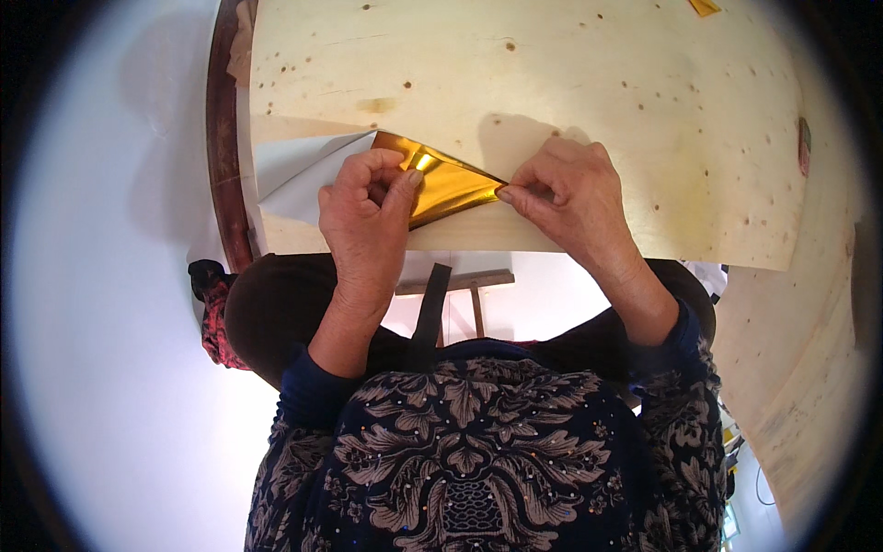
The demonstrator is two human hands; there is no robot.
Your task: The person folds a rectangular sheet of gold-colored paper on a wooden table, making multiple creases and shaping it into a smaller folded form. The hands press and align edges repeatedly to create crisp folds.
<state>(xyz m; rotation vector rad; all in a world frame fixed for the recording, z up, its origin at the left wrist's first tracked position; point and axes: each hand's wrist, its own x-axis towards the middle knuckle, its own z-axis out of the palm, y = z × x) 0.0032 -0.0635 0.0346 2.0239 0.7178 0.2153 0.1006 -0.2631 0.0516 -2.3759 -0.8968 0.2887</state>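
Observation:
A folded sheet of shiny gold foil paper (449,186) lies along the near edge of a pale wooden board. Its gold part narrows to a point on the right, while a white part (317,164) spreads out to the left. My left hand (368,198) is closed over the middle of the sheet, thumb and forefinger pinching at the gold. At the sharp right tip, my right hand (570,193) pinches the paper between thumb and fingers. Part of the sheet is hidden behind my left hand.
The knotted wooden board (552,74) fills the space ahead. A small gold scrap (705,7) rests at its far edge. A dark red wooden rail (225,138) runs down the left side. A small reddish-green piece (804,147) sits by the right edge.

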